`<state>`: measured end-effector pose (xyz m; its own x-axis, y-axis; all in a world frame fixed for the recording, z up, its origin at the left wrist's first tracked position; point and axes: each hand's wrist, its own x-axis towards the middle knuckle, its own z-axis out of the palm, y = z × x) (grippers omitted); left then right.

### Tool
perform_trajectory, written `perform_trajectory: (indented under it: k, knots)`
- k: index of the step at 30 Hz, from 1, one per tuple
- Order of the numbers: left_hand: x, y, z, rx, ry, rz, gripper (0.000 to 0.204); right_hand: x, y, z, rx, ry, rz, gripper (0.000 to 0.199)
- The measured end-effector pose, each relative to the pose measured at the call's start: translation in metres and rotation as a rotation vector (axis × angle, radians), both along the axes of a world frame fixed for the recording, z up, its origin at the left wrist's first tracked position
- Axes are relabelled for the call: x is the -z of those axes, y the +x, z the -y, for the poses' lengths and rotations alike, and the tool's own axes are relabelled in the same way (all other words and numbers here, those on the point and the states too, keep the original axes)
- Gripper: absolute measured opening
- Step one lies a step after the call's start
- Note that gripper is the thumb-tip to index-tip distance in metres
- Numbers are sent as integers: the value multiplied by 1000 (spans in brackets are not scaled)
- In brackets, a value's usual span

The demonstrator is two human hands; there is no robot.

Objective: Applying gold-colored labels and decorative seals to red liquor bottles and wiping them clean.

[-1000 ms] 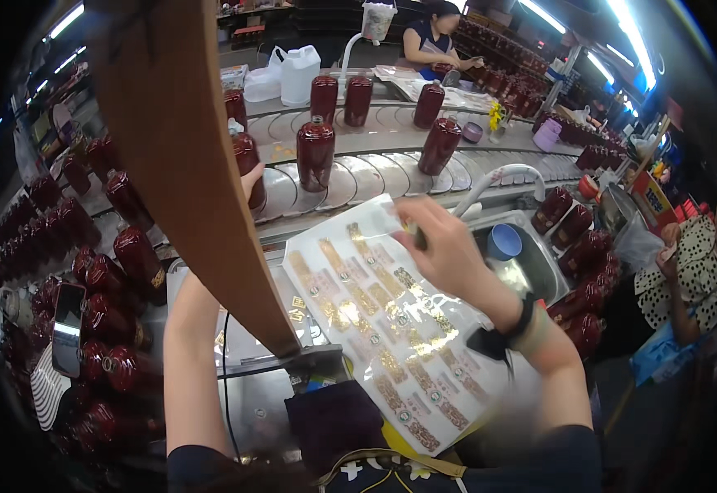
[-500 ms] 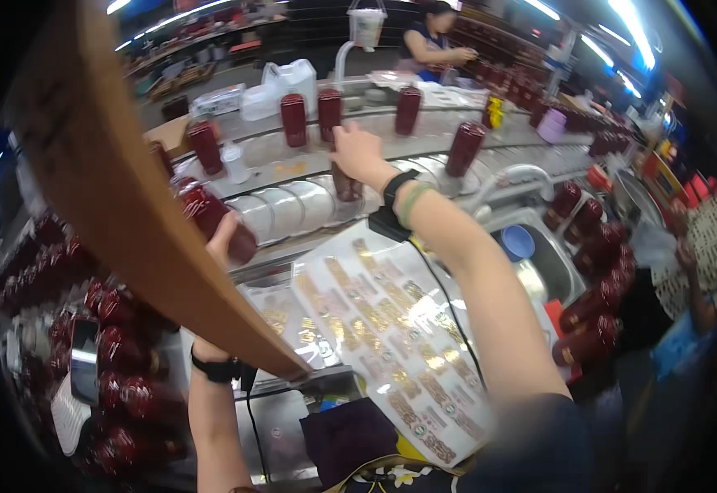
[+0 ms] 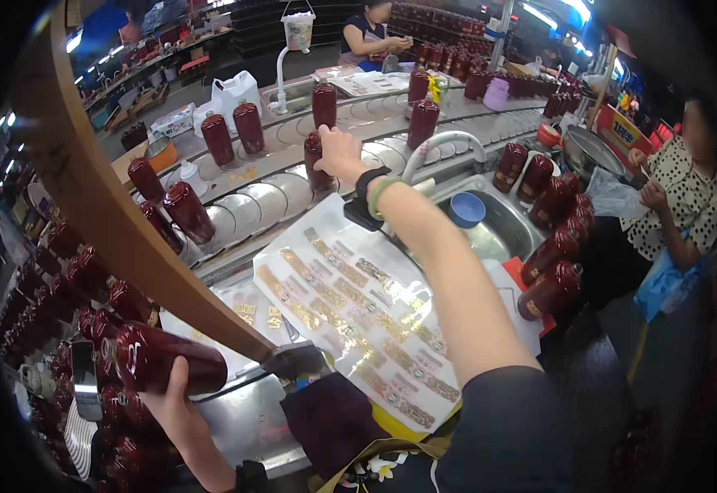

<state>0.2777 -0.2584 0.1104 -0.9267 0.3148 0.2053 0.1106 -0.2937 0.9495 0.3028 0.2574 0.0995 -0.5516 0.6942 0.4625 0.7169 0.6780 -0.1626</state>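
Note:
In my left hand (image 3: 169, 396), at the lower left, a glossy dark red bottle (image 3: 179, 361) lies tilted on its side, the thumb across its body and the neck pointing left. My right arm reaches over the bench to the conveyor, where my right hand (image 3: 340, 154) has its fingers round the upper part of an upright dark red bottle (image 3: 319, 171). Part of that bottle is behind the fingers. Below my right forearm is a white sheet (image 3: 338, 316) bearing rows of gold stickers. Similar red bottles (image 3: 187, 212) stand on the belt to the left.
A wooden post (image 3: 140, 205) slants between my arms. The curved conveyor (image 3: 251, 209) crosses ahead. To the right are a sink (image 3: 502, 234) with a blue bowl (image 3: 467, 209) and a row of bottles (image 3: 551, 292). Two other people work beyond. Many bottles crowd the left.
My left hand has carried its bottle from beside the conveyor down toward the lower left, tipping it sideways. My right hand stays on the conveyor bottle. The whole view has shifted.

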Motion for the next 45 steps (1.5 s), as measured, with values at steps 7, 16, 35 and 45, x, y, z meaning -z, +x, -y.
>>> perform_trajectory:
  k: [7,16,35,45]
  knots:
    - [37,55,56,-83,-141,-10,77,-90,115,96,-278,-128,-40,70]
    - [111,50,96,-238,-196,-25,89,-133,257,224,-728,-162,-291,60]
    - [21,160,59,256,-493,-694,112,-57,272,338,-892,-761,-171,59]
    - [34,173,51,671,-330,-53,107,-40,254,324,-760,-1112,-417,31]
